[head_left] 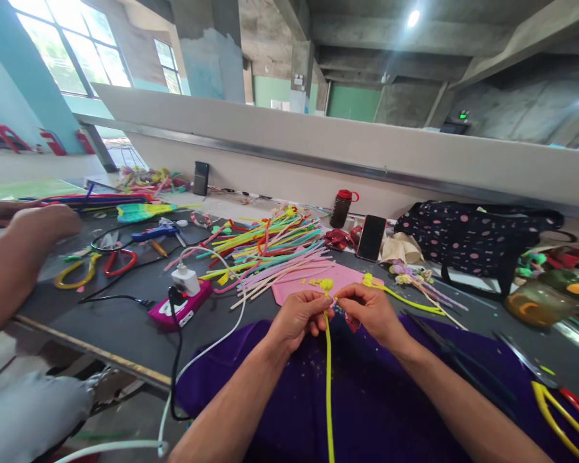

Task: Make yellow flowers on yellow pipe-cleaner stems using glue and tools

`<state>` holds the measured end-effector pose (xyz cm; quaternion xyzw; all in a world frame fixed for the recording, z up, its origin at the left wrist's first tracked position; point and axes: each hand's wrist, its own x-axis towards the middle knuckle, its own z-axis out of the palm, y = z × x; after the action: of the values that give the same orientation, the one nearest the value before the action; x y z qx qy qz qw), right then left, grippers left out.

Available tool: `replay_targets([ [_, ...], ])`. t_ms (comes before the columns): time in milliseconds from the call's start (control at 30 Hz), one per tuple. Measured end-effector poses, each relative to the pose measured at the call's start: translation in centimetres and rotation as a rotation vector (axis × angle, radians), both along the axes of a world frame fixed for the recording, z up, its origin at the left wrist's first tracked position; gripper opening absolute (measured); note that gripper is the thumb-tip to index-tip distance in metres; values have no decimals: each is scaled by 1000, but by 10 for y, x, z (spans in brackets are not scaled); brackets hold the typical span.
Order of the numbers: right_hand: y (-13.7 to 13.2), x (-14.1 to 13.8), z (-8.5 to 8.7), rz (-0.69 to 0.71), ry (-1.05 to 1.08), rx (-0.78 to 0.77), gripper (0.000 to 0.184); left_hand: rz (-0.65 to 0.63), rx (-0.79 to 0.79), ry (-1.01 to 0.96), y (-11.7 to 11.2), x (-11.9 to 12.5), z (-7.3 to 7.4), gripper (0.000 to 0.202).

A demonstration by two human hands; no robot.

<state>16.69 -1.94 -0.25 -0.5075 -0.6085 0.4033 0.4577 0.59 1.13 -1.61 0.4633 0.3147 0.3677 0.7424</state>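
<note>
At the far left, a co-worker's bent hand (pixel 48 225) reaches over the dark grey worktop (pixel 125 325); what it holds cannot be told. To its right lie metal scissors with one yellow and one red handle (pixel 96 258), then a magenta power strip (pixel 192 310) with a white plug block (pixel 186 281) seated in it. A loose heap of pastel fuzzy stems (pixel 270 247) partly covers a flat pink sheet (pixel 289 294).

The person's left hand (pixel 300 315), its forearm slanting up from below, pinches a long bright-yellow fuzzy stem (pixel 329 379) just under its knotted head. The stem hangs down over a deep-purple cloth (pixel 390 392). Behind stands a dark bottle with a red looped lid (pixel 340 209), its contents hidden.

The right hand (pixel 369 315) comes in from the right, thumb and forefinger narrowed together beside the stem; whether they grip something small, I cannot tell. Beyond it, a black-screened phone (pixel 371 238) leans upright. Next slumps a black patterned fabric bag (pixel 468 244), its inside out of sight. Rightmost is an olive-tinted transparent rounded container (pixel 535 308), amber toward the bottom; whether that is liquid is unclear.
</note>
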Motion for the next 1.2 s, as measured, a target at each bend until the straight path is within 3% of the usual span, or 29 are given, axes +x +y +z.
replay_targets([
  [400,-4,-1,7,20,-300,241,12,-4,91,82,-5,3,2,24],
  [600,1,2,4,105,-163,98,9,-8,76,71,-3,1,1,21],
  [867,6,6,-2,91,-63,-63,14,23,99,78,-5,3,1,24],
  [1200,8,10,-4,290,235,-266,20,-41,14,-4,-3,0,0,17],
])
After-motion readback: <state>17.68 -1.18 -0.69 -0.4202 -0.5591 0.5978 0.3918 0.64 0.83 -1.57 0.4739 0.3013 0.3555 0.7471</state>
